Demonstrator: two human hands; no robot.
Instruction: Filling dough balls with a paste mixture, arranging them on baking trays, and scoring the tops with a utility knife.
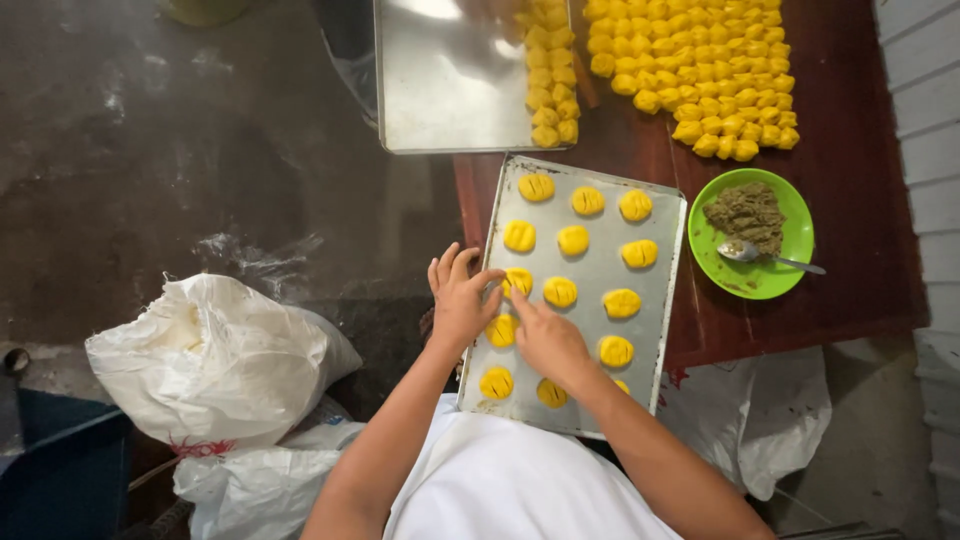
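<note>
Two hands work over a metal baking tray (668, 290) that lies on a dark red wooden tabletop (860, 190). The left hand (459, 300) rests at the tray's near left edge with its fingers loosely spread and bent, thumb and forefinger touching a yellow dough piece (517, 281) in the left column; it is not clenched, and whether it truly pinches the piece cannot be told. The right hand (548, 338) lies over the tray just beside the left, forefinger stretched out toward the same piece, the other fingers curled under, holding nothing that shows. The dough piece is small, round, bright yellow and scored with short lines, like the others set in rows on the tray. Farther away, a second metal tray (440, 90) carries a column of yellow pieces along its right side, and a large heap of plain yellow balls (700, 70) sits directly on the tabletop. To the right of the near tray stands a green plate (790, 270) with brownish filling (747, 212) and a spoon (765, 256). White sacks (210, 360) lie on the floor to the left.
</note>
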